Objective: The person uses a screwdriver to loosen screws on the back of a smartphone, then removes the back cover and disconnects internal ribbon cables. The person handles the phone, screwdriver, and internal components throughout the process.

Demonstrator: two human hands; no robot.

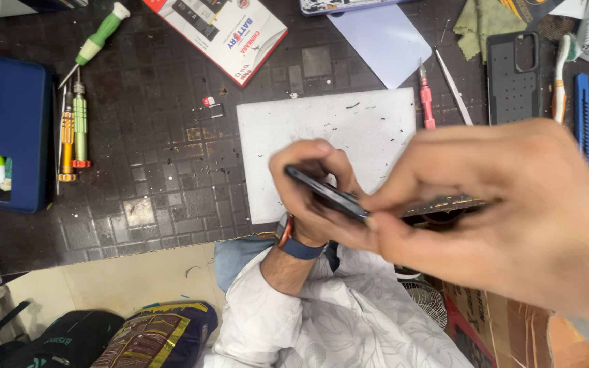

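Note:
A slim dark phone (pixel 323 193) is held edge-on above the front of a white work mat (pixel 349 129). My left hand (pixel 308 197), with a blue-strapped watch on its wrist and a white sleeve behind it, grips the phone's left end from below. My right hand (pixel 512 204) is large and close to the camera. Its fingertips pinch the phone's right end at about the middle of the view. Most of the phone's face is hidden by the fingers.
On the dark tiled bench lie a green screwdriver (pixel 100 37), two small drivers (pixel 75 129), a blue case (pixel 5 129), a red-and-white box (pixel 226 34), a lilac back panel (pixel 383 41), a pink driver (pixel 427 102), tweezers (pixel 455 88), a black phone cover (pixel 512 75), a blue cutter (pixel 582 112). Bags (pixel 151 337) lie on the floor.

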